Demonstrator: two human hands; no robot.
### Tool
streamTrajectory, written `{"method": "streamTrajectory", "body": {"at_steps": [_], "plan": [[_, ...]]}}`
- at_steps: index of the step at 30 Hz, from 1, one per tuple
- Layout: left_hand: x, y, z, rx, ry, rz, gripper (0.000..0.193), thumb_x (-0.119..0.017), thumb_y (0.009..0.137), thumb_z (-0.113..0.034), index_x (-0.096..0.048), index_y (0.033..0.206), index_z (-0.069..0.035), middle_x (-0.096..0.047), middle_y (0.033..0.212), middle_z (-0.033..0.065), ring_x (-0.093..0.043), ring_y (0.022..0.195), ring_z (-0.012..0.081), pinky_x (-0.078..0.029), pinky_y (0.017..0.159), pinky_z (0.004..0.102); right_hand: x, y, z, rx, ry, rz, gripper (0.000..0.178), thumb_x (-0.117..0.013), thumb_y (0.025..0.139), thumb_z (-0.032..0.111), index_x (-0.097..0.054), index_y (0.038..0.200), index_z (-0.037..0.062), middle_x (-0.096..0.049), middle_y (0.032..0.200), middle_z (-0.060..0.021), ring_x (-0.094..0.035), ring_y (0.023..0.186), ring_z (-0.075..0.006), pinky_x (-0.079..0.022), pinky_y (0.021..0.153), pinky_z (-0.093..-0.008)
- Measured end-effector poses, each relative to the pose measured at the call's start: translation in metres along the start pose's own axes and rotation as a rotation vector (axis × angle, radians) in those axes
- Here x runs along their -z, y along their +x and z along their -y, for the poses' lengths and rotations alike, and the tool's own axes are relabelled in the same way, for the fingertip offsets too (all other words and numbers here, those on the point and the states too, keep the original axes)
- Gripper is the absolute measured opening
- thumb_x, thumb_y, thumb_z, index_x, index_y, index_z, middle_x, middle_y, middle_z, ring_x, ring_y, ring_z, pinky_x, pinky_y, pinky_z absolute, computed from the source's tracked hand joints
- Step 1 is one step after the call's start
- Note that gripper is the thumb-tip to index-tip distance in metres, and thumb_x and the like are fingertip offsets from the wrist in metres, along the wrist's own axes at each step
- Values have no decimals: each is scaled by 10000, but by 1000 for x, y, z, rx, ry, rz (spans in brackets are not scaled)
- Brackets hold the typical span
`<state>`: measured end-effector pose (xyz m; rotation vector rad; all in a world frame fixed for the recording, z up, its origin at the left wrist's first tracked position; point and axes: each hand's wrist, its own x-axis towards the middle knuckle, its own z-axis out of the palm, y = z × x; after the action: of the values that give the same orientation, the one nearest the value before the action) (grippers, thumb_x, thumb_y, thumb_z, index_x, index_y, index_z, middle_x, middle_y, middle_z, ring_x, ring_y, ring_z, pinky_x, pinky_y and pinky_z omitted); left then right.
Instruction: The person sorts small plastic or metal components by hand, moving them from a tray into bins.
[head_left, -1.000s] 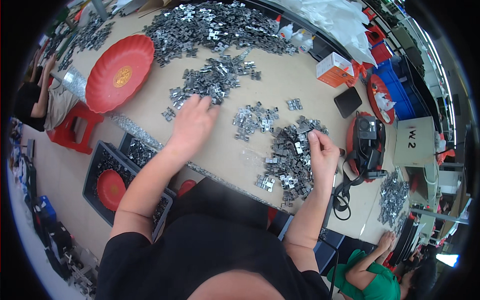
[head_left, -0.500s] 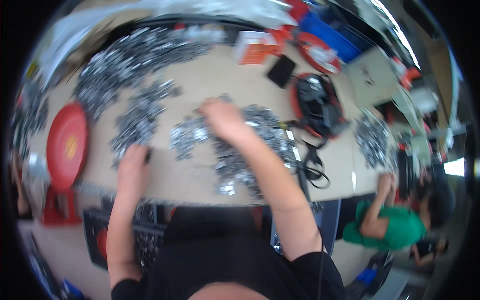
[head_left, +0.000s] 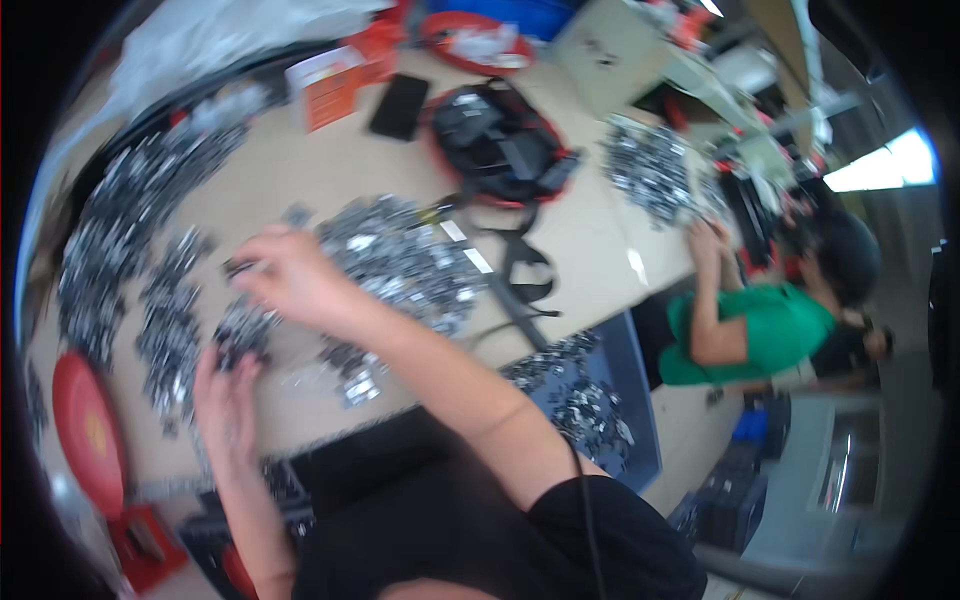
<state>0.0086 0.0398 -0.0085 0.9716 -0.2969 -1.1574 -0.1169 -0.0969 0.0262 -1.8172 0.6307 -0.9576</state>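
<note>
My right hand (head_left: 295, 275) is over the table, left of a wide heap of small silvery metal pieces (head_left: 400, 255). Its thumb and fingers pinch a small dark metal piece (head_left: 240, 268). Below and to the left, my left hand (head_left: 228, 405) rests at the near edge of a small pile of metal pieces (head_left: 245, 328), its fingers stretched and apart. A longer strip of similar pieces (head_left: 170, 320) lies left of both hands. Blur hides the exact shape of the pieces.
A red round plate (head_left: 85, 430) stands at the left. Farther back are an orange-white box (head_left: 328, 88), a dark flat device (head_left: 400, 106) and a red tray with black gear and straps (head_left: 500, 140). A grey bin (head_left: 630, 400) sits below the table; a person in green (head_left: 750, 330) works at right.
The view has swung to the right, so the table contents sit farther left. My right hand has come nearer my left and now shows a dark piece in its fingers. My left-hand fingers have spread.
</note>
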Motion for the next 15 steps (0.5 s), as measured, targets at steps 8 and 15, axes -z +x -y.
{"method": "streamTrajectory", "body": {"at_steps": [8, 15], "plan": [[-38, 16, 10, 10, -19, 28, 272, -394, 688, 85, -532, 918, 40, -569, 801, 75, -507, 645, 103, -400, 563, 204, 3, -47, 15, -488, 319, 29, 276, -604, 729, 42, -473, 952, -52, -568, 752, -81, -565, 645, -111, -432, 497, -188], [-39, -1, 7, -19, 44, 53, 275, -384, 695, 105, -566, 878, 10, -575, 783, 38, -470, 631, 73, -401, 602, 208, -12, -55, 6, -517, 455, 67, 346, -581, 731, -12, -378, 1010, -8, -578, 711, -68, -577, 603, -115, -412, 431, -166]]}}
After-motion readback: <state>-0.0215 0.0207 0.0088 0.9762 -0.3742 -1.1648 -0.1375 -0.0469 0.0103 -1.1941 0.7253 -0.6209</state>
